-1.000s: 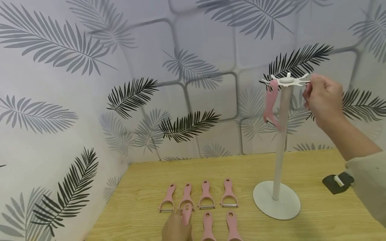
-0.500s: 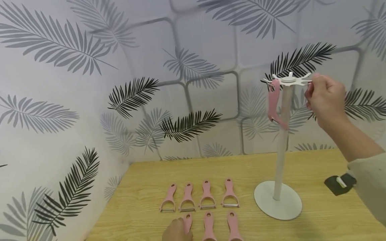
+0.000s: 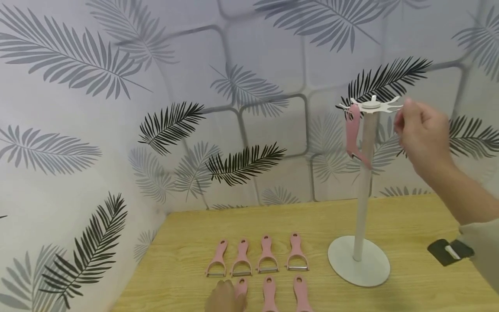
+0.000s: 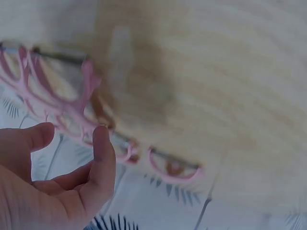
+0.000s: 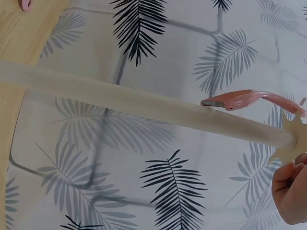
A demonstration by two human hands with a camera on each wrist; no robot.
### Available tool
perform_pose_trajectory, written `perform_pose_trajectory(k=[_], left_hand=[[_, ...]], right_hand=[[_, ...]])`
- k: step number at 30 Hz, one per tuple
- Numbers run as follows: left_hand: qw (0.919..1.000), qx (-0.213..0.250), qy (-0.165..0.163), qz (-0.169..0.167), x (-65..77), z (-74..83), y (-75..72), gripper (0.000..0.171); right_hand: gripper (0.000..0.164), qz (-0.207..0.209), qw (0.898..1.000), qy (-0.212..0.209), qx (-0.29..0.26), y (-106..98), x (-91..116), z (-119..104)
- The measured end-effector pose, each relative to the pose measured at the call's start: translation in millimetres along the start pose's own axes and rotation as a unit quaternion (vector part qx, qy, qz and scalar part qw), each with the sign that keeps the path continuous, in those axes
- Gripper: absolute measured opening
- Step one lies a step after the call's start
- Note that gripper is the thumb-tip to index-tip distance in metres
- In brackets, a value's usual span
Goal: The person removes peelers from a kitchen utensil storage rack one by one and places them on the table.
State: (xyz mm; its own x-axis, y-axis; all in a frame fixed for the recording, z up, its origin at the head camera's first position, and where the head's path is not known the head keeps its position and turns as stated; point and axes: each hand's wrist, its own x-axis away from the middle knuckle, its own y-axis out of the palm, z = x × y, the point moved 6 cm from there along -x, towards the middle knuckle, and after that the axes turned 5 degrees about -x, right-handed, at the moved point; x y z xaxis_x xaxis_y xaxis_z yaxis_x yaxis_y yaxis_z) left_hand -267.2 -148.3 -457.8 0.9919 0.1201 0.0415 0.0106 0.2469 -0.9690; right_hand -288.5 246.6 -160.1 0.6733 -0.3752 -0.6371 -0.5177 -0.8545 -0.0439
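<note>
My left hand [image 3: 225, 297] is low beside the leftmost front-row peeler [image 3: 242, 285], which is pink with a holed handle. In the left wrist view, a gap parts the thumb and index finger of my left hand [image 4: 62, 187], and the peeler [image 4: 72, 103] lies just past them. At the upper right my right hand [image 3: 425, 132] pinches the tip of one arm on a white hook stand [image 3: 362, 186]. In the right wrist view, curled fingers of the right hand [image 5: 291, 191] meet the stand's top. A pink peeler [image 3: 352, 132] hangs by its handle on the stand's left side.
Several pink peelers lie on the wooden table [image 3: 187, 225]: a back row, including one peeler [image 3: 296, 251] nearest the stand, and a front row cut off by the frame. The stand's round base [image 3: 374, 268] sits to their right. A leaf-patterned wall [image 3: 269, 130] rises behind.
My left hand has lowered a peeler to the front row and its fingers have come off it. The hanging peeler has swung slightly. My right hand stays at the stand's arm, shifting slightly right.
</note>
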Motion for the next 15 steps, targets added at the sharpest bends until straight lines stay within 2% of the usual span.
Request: perform_pose_trajectory(k=[2,5,8,10,13,15], left_hand=[[0.9991,-0.005,0.017,0.039,0.0,5.8,-13.0,0.037],[0.9957,0.000,0.061,0.070,-0.5,18.1,-31.6,0.040],[0.9900,0.028,0.105,0.090,-1.5,31.9,-48.8,0.042],[0.9833,0.045,0.132,0.117,-1.4,42.0,-60.4,0.044],[0.9676,0.086,0.166,0.170,-1.6,60.5,-77.9,0.045],[0.9574,0.108,0.178,0.200,-2.5,73.6,-88.4,0.044]], right_hand=[[0.038,0.035,0.997,-0.065,0.035,0.1,4.7,-8.7],[0.036,0.076,0.982,-0.149,0.091,2.3,12.0,-18.7],[0.037,0.083,0.968,-0.192,0.139,5.7,16.3,-22.4],[0.036,0.076,0.960,-0.208,0.173,8.5,17.1,-23.2],[0.034,0.072,0.943,-0.242,0.219,10.6,17.6,-25.0],[0.032,0.069,0.932,-0.262,0.242,11.1,17.3,-25.9]])
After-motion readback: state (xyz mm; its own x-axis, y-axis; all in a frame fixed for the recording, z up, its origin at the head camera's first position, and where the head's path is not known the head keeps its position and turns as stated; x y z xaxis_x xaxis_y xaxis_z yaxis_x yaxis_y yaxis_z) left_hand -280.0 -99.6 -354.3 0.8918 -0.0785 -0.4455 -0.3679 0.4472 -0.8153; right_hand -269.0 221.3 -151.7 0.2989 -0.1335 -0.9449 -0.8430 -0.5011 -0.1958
